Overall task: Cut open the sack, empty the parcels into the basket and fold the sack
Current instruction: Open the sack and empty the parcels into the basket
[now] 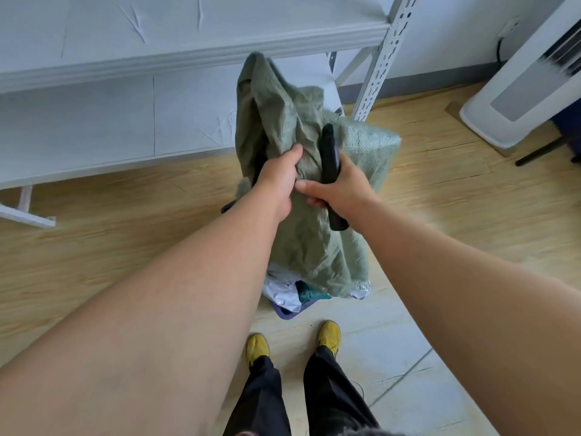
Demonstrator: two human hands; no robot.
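Sack (301, 127) bunched within both hands' fingers (309, 185)

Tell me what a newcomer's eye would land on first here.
The crumpled green woven sack at centre, gripped by the left hand. The right hand holds a long black tool against it. Below, pale plastic parcels lie in a blue basket.

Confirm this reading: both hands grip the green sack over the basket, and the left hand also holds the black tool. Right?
Not quite. The head view shows the black tool in the right hand, not the left. The left hand grips only the green sack. Both hands do hold the sack over the basket.
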